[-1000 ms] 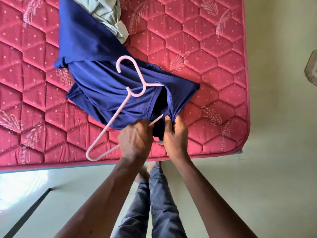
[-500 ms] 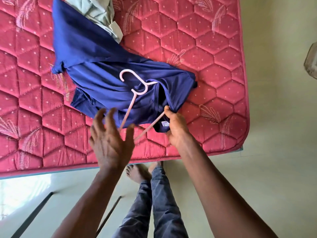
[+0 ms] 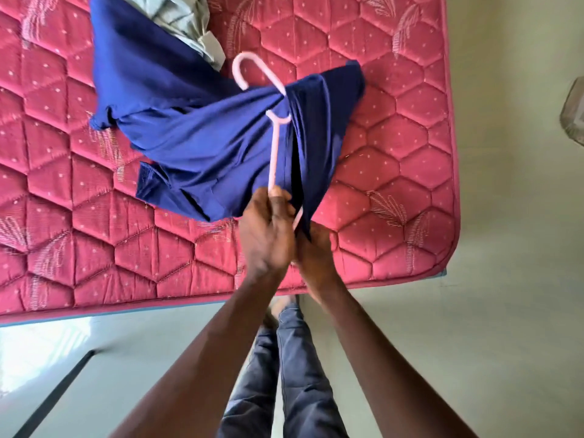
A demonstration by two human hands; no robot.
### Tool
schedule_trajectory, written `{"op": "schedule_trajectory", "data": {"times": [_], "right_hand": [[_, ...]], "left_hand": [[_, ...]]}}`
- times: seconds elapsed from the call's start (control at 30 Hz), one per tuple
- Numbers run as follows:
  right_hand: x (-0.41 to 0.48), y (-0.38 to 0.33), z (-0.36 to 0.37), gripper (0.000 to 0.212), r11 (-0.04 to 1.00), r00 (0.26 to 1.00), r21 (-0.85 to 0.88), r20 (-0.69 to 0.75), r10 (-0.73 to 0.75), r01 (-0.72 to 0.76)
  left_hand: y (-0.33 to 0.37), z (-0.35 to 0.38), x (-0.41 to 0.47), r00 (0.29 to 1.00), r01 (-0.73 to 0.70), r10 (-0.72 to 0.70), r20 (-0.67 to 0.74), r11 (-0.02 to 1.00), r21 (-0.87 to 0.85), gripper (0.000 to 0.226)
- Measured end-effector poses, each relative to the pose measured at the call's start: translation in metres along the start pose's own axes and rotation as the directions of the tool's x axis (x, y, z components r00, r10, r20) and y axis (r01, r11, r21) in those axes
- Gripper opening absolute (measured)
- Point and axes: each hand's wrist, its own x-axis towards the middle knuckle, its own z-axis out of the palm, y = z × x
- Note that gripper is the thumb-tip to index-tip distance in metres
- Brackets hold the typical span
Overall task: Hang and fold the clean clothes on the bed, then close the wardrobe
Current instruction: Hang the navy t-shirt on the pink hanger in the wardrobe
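Blue garment (image 3: 215,147) lies bunched on the red quilted mattress (image 3: 395,172), right of mid-bed & close to the front edge, w/ its near end drawn up into your hands. The pink hanger (image 3: 274,153) sits on top of the cloth. Its hook points away from you over the mattress, and one arm runs straight down toward you. The cloth is gathered tight round the hanger's neck.

Your left hand (image 3: 265,235) is clenched round the hanger's near arm, w/ fingers & thumb wrapped on the pink bar. Your right hand (image 3: 319,254) sits just beside & partly under the left, touching it, and pinches the blue garment's dark edge. A short bit of pink bar shows btw the two hands. Both hands are blurred, so finer finger detail can't be read.

Further back, the blue garment's far part lies over a pale grey-green garment (image 3: 186,23) at the top edge of view. Below the mattress's front edge you can see your legs in blue jeans (image 3: 284,374), a bare foot (image 3: 278,308) & pale floor (image 3: 474,343). There's a blurred object (image 3: 573,115) at far right; can't ID it.
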Motion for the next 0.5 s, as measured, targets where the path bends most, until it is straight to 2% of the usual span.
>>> {"op": "schedule_trajectory", "data": {"times": [0.03,0.1,0.17,0.3,0.33,0.43,0.5], "right_hand": [[-0.004,0.002,0.001,0.022,1.000,1.000,0.027,0.024,0.009,-0.009],[-0.008,0.003,0.001,0.017,0.998,1.000,0.064,-0.017,0.011,-0.010],[-0.006,0.005,-0.001,0.015,0.995,0.996,0.088,-0.084,-0.029,0.037],[-0.014,0.000,-0.007,0.004,0.992,0.992,0.093,-0.106,-0.069,0.079],[-0.016,-0.001,-0.010,0.005,0.989,0.993,0.138,-0.108,-0.039,0.054],[-0.018,-0.004,-0.019,0.027,0.955,0.993,0.290,-0.073,0.089,-0.064],[-0.020,-0.007,-0.021,0.021,0.890,0.985,0.433,-0.025,0.171,-0.144]], "left_hand": [[0.007,0.010,-0.001,1.000,-0.002,0.002,0.011,1.000,-0.011,0.035],[0.015,0.022,-0.002,0.999,0.030,-0.028,0.022,0.996,-0.079,0.030],[0.020,0.029,0.001,0.992,0.123,-0.118,0.035,0.975,-0.186,0.027],[0.025,0.034,0.014,0.954,0.299,-0.274,0.123,0.895,-0.332,0.021],[0.027,0.032,0.016,0.943,0.328,-0.282,0.175,0.874,-0.358,0.017],[0.029,0.024,0.022,0.904,0.372,-0.257,0.341,0.866,-0.334,0.013],[0.032,0.020,0.025,0.878,0.387,-0.253,0.407,0.876,-0.290,0.016]]}}
